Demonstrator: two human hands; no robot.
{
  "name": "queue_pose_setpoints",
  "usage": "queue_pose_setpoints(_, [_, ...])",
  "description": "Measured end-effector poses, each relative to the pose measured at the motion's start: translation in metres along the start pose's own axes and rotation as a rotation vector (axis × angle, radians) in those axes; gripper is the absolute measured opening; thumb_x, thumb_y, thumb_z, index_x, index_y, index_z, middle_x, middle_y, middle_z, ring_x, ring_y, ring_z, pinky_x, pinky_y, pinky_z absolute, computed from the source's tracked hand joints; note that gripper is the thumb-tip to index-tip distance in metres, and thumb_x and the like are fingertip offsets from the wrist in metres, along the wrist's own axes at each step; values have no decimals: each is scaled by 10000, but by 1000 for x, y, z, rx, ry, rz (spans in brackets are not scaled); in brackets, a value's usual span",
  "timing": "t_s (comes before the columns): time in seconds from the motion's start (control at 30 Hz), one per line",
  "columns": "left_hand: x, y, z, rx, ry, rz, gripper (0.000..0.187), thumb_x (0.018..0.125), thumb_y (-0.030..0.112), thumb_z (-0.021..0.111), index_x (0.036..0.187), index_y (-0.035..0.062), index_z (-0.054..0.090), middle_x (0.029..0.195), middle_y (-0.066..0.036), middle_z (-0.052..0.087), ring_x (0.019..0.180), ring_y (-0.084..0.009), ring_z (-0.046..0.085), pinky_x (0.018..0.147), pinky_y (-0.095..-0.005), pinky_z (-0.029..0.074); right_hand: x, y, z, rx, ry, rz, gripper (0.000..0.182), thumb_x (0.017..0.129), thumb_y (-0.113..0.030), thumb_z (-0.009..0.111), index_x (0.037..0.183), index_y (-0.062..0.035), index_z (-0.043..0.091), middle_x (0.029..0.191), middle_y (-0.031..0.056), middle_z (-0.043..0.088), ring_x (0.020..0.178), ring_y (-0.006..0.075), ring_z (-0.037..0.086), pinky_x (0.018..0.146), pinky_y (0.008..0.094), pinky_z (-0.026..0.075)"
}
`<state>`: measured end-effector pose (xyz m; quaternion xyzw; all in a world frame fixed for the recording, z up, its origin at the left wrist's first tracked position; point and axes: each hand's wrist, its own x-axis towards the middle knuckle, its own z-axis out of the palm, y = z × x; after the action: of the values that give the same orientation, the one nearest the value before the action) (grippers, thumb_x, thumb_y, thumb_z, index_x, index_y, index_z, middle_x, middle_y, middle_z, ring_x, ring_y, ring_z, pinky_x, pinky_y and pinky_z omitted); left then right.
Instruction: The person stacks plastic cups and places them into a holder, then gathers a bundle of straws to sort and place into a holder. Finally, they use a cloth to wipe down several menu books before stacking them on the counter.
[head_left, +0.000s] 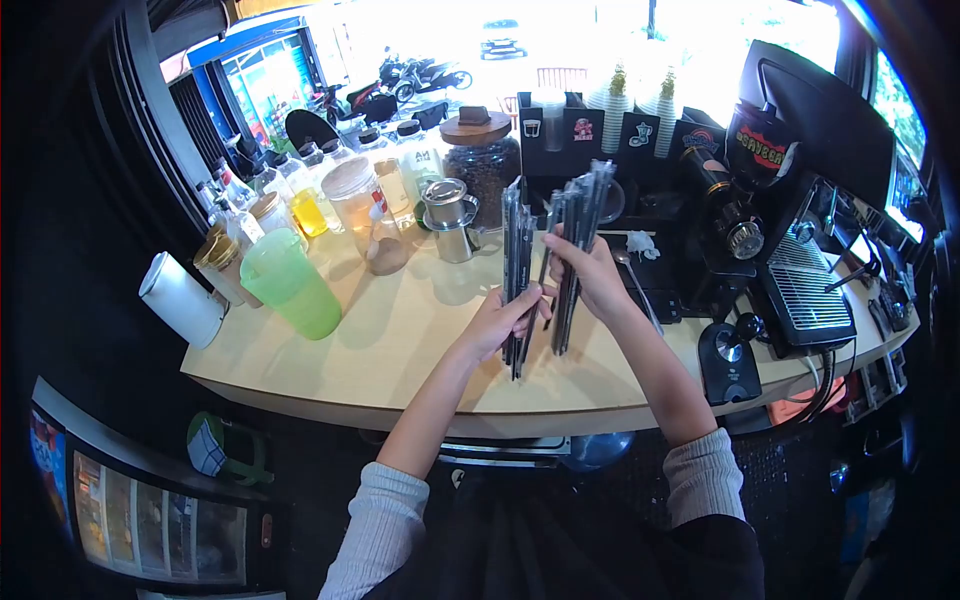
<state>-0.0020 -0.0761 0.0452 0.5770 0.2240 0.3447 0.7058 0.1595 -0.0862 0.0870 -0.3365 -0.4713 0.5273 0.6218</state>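
Note:
My left hand (497, 318) grips a bundle of long black wrapped straws (517, 255), held upright over the pale wooden counter (400, 350). Just to its right, my right hand (588, 272) holds a second bundle of the same black straws (580, 215), tilted slightly to the right. The two bundles stand close together, almost touching near the hands. Both sleeves are pushed up to the elbows.
A green jug (288, 283), a white roll (180, 299), several jars and bottles (350, 195) and a steel pot (450, 217) line the counter's left and back. A black espresso machine (800, 200), a tamper (735, 335) and cup stacks (630, 100) stand at right.

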Motion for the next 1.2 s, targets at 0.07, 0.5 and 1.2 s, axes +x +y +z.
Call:
queue_pose_setpoints(0.07, [1, 2, 0, -40, 37, 58, 317, 929, 290, 446, 1070, 12, 505, 769, -48, 587, 452, -11, 339, 424, -162, 289, 3, -4, 3, 44, 61, -35, 143, 844, -137, 583, 905, -28, 512, 618, -7, 471, 506, 64, 443, 483, 214, 369])
queue_pose_setpoints(0.5, [7, -11, 9, 74, 127, 307, 281, 945, 239, 393, 874, -18, 480, 804, -101, 581, 477, -58, 428, 431, -196, 361, -6, -1, 8, -283, 21, 55, 214, 723, -154, 727, 731, -14, 564, 466, -15, 460, 379, 48, 414, 365, 217, 325])
queue_pose_setpoints(1.2, [4, -11, 14, 29, 173, 269, 251, 900, 185, 510, 998, -42, 549, 899, -136, 633, 759, -202, 647, 668, -292, 541, -3, -6, 0, -418, 34, -62, 204, 750, -195, 701, 748, -38, 571, 559, -14, 520, 447, 40, 457, 418, 207, 378])
